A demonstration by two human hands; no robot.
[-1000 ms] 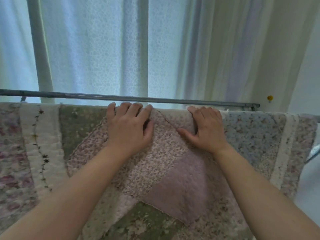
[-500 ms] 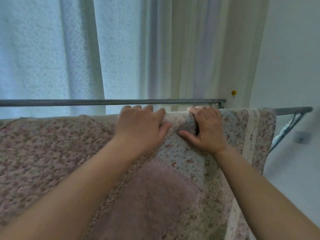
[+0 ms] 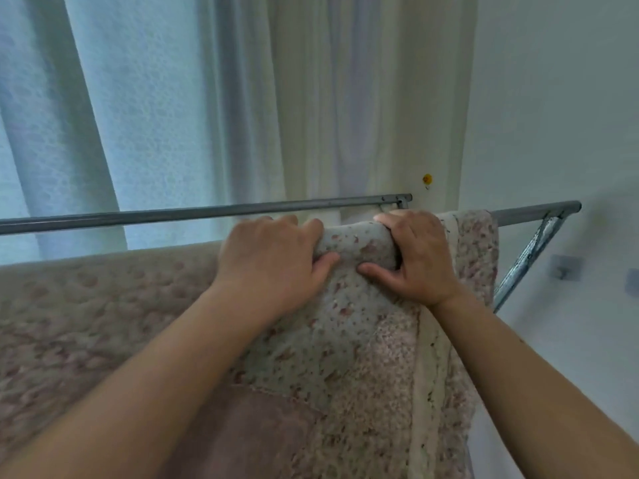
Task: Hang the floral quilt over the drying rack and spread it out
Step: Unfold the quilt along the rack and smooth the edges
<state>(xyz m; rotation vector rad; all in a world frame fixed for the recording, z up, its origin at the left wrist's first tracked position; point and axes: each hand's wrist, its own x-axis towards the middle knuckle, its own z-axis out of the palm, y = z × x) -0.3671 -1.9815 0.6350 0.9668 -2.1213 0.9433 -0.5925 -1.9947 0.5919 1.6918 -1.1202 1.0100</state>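
The floral quilt (image 3: 339, 340), a patchwork of pink, grey-green and mauve prints, hangs over the near bar of the metal drying rack (image 3: 532, 214) and falls toward me. My left hand (image 3: 273, 261) grips the quilt's top fold, fingers curled over the far side and thumb pressed on the front. My right hand (image 3: 418, 257) grips the same fold just to the right, close to the quilt's cream-edged right border. A raised bunch of fabric sits between the two hands. The bar under the quilt is hidden.
A second rack bar (image 3: 207, 212) runs behind the quilt, in front of sheer white curtains (image 3: 173, 98). The rack's right end and slanted leg (image 3: 525, 257) stand near a white wall (image 3: 560, 98) with small fittings on it.
Both hands slid to the right along the top of the quilt, toward its right border. They went from lying fairly flat to gripping a bunched fold, which now stands higher between them.
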